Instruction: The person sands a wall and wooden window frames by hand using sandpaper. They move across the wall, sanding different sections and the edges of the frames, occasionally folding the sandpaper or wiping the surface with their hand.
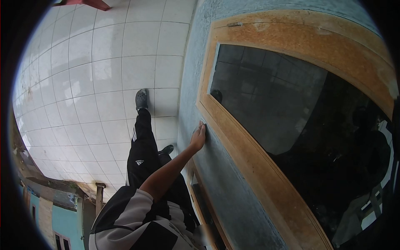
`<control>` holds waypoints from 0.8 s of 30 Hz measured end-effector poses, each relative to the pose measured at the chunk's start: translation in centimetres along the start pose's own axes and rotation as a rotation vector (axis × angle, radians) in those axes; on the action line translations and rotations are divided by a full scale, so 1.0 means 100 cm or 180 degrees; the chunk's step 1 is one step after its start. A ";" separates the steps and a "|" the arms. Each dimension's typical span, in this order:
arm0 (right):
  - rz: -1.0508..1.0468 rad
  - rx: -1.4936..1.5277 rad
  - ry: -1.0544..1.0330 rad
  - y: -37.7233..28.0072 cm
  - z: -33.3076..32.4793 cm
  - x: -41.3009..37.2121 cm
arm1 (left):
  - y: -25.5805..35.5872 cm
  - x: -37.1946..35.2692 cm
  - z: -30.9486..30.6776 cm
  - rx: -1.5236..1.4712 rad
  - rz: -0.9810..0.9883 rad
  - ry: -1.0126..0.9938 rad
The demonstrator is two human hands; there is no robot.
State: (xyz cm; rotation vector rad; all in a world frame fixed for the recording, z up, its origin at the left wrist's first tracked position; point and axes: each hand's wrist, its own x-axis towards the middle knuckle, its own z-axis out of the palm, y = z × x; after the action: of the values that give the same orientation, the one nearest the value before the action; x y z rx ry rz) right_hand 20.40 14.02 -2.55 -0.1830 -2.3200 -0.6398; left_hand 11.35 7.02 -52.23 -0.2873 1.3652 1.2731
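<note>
Head cam has the left hand on the blue wall, just beside the wooden window frame. Fingers look pressed together, though honestly I can't tell if something's pinched under them. Reaching across the body could pull the person off balance; a sideways slip might knock knuckles on that frame edge. Right hand isn't visible.

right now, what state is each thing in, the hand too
hand: against the wall, fingers extended
wall: blue-grey, patchy
frame: worn-looking wood, pale patches
glass: dark, reflecting the floor
floor: shiny, stained in places
clogs: on the feet
trousers: worn
</note>
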 end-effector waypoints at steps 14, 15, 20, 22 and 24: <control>-0.0059 0.0209 0.0409 -0.021 -0.001 0.026 | 0.011 -0.027 0.006 0.0513 -0.0083 -0.0152; -0.0065 0.0205 0.0451 -0.023 -0.004 0.028 | 0.010 -0.009 0.006 0.0529 -0.0039 -0.0164; -0.0050 0.0207 0.0687 -0.032 -0.023 0.034 | 0.050 0.004 -0.003 0.0993 -0.0386 -0.0184; -0.0016 0.0225 0.0801 -0.034 -0.030 0.034 | 0.037 -0.027 0.001 0.0757 -0.0259 -0.0375; 0.0018 0.0234 0.0939 -0.037 -0.037 0.033 | 0.049 -0.079 -0.003 0.0469 -0.0301 -0.0875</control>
State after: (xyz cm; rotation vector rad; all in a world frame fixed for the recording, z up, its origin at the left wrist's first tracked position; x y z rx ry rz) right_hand 19.07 8.84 0.52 -0.0560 -2.0536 -0.5383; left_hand 9.59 4.70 -43.35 -0.0703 1.1879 1.0834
